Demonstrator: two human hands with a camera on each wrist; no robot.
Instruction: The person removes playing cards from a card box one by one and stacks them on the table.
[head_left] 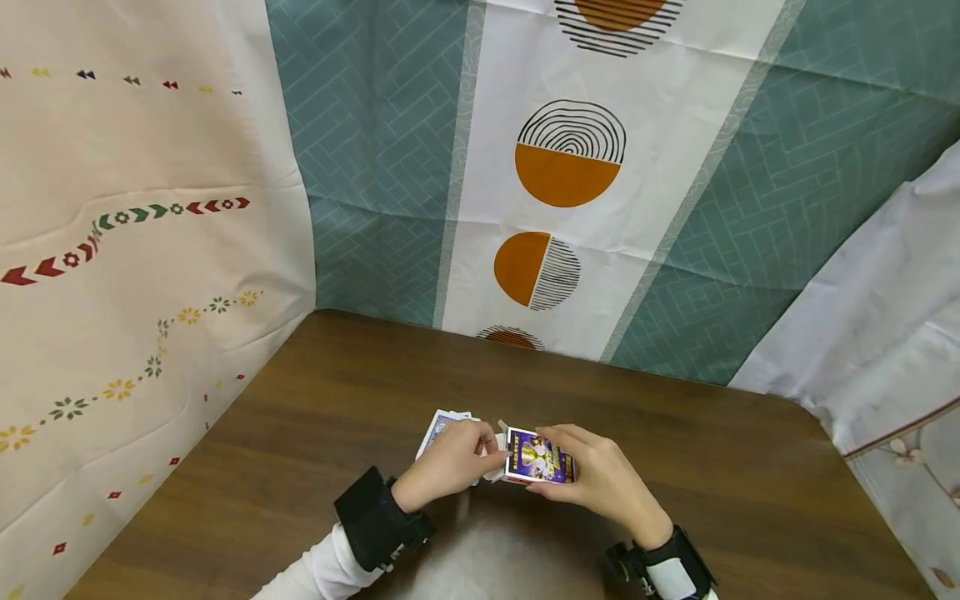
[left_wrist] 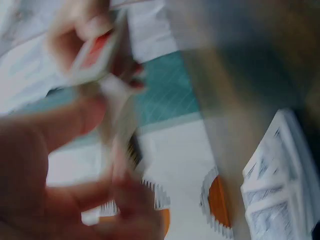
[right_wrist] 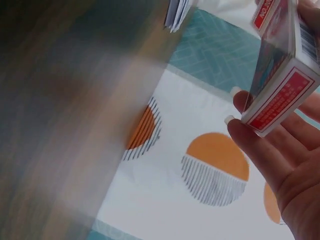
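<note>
My right hand (head_left: 607,475) holds a playing card box (head_left: 538,457), purple with a gold trophy on its face. In the right wrist view the box (right_wrist: 280,95) shows a red-printed end, with fingers and thumb around its sides. At the box's opened left end, my left hand (head_left: 453,458) pinches the pale end flap (head_left: 495,475) between thumb and fingers. The left wrist view is blurred there. Partly hidden behind the left hand, a stack of blue-backed playing cards (head_left: 437,429) lies on the table, its cards (left_wrist: 272,200) unevenly fanned.
The brown wooden table (head_left: 360,375) runs back to a green and white patterned cloth (head_left: 375,167). A cream embroidered cloth (head_left: 150,250) hangs at the left and a white cloth (head_left: 885,317) at the right. Both wrists wear black straps (head_left: 378,517).
</note>
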